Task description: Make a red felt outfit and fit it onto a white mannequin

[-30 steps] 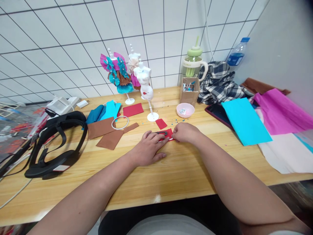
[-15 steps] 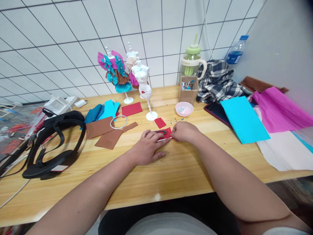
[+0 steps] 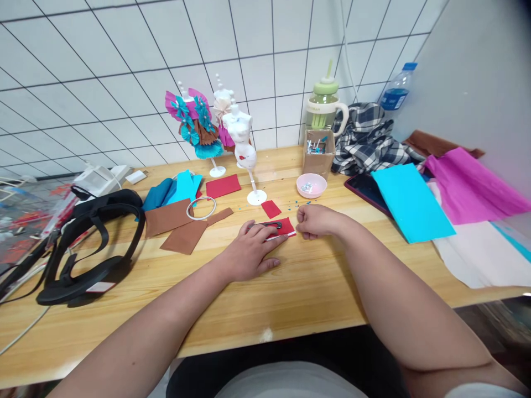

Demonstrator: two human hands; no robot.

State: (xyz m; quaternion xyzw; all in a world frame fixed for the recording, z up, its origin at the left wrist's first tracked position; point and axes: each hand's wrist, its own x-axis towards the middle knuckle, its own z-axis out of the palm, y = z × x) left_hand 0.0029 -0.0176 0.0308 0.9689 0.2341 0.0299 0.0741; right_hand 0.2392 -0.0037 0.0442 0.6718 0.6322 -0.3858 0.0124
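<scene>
Centrally, the left hand (image 3: 249,251) lies with fingers spread flat, pressing a small red piece (image 3: 287,228) onto the wooden counter (image 3: 290,298), while just beside it the right hand (image 3: 317,221) rests, fingers curled, contents impossible to tell.

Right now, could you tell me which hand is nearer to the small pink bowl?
Right. The right hand rests just in front of the pink bowl, not touching; the left hand lies farther left, pressing the red piece.
</scene>
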